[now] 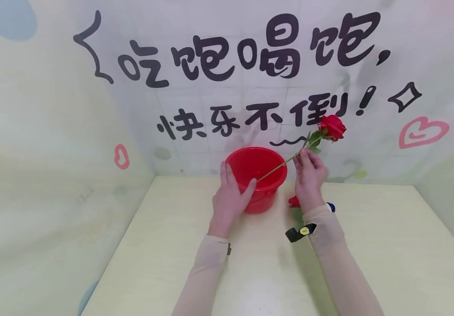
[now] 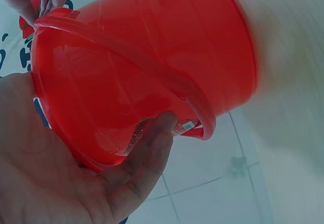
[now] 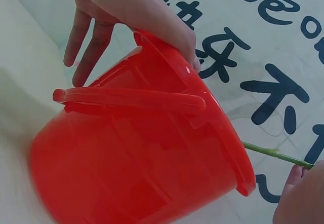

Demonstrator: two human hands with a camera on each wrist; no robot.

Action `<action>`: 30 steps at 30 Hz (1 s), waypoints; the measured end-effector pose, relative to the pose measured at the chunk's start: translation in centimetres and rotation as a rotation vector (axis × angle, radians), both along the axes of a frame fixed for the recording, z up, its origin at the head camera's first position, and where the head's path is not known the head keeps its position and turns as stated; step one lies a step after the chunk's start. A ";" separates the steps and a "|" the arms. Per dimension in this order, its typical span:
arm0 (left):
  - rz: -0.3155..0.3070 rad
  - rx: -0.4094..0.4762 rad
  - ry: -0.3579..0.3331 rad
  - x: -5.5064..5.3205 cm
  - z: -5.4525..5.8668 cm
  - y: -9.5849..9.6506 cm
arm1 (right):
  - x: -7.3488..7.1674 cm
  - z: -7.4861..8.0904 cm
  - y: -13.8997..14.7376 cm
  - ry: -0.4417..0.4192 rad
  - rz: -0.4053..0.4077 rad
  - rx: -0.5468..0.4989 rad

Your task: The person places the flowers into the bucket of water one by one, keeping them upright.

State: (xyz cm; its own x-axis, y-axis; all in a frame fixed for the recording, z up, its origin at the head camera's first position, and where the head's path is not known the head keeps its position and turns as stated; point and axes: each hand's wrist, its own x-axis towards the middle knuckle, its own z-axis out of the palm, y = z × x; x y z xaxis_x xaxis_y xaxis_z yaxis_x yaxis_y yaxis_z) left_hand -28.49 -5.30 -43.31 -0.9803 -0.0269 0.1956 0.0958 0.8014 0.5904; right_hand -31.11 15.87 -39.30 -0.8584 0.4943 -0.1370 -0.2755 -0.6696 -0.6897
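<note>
A red plastic bucket (image 1: 261, 202) stands on the table near the back wall. My left hand (image 1: 228, 197) holds it by the left side of its rim, the thumb at the rim and the fingers spread down the outer wall. To the right of the bucket, my right hand (image 1: 310, 175) pinches the green stem (image 1: 276, 168) of a red rose (image 1: 333, 127). The bloom points up and right, while the stem slants down over the rim into the opening. In the left wrist view the bucket's red handle (image 2: 190, 92) hangs against its side.
Another red thing (image 1: 294, 202) with green below it lies on the pale table (image 1: 163, 263), partly hidden behind my right wrist. A cloth wall (image 1: 203, 127) with black writing rises close behind the bucket. Side walls flank the table.
</note>
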 end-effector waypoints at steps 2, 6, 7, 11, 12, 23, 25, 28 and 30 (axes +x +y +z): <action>0.001 -0.004 0.001 0.0 0.0 0.0 | 0.0 -0.1 -0.1 -0.007 0.010 0.005; -0.001 -0.009 0.007 0.0 -0.1 0.1 | 0.1 -0.5 -0.3 -0.022 0.024 0.038; -0.003 -0.010 0.006 0.0 -0.2 0.1 | 0.1 -0.6 -0.3 -0.024 0.025 0.045; -0.001 -0.010 -0.002 0.0 -0.3 0.2 | 0.1 -1.0 -0.6 -0.030 0.041 0.062; 0.001 -0.008 -0.002 0.0 -0.2 0.2 | 0.1 -1.1 -0.6 -0.030 0.048 0.061; -0.009 0.001 0.015 -0.2 0.0 0.5 | -0.1 -1.6 -0.9 -0.019 0.082 0.086; -0.003 0.003 0.012 -0.2 0.0 0.5 | -0.3 -1.7 -1.0 -0.017 0.087 0.094; 0.001 0.009 0.007 -0.3 0.0 0.4 | -0.4 -1.8 -1.0 -0.014 0.089 0.113; -0.001 0.006 0.002 -0.4 -0.1 0.4 | -0.4 -2.0 -1.0 -0.017 0.088 0.117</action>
State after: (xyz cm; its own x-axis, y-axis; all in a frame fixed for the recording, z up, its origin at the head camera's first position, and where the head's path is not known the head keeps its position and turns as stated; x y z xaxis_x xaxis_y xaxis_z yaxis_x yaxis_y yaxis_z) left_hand -28.87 -4.90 -43.46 -0.9800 -0.0272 0.1971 0.0976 0.7975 0.5954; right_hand -31.53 14.91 -41.34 -0.8972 0.4306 -0.0982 -0.2066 -0.6055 -0.7686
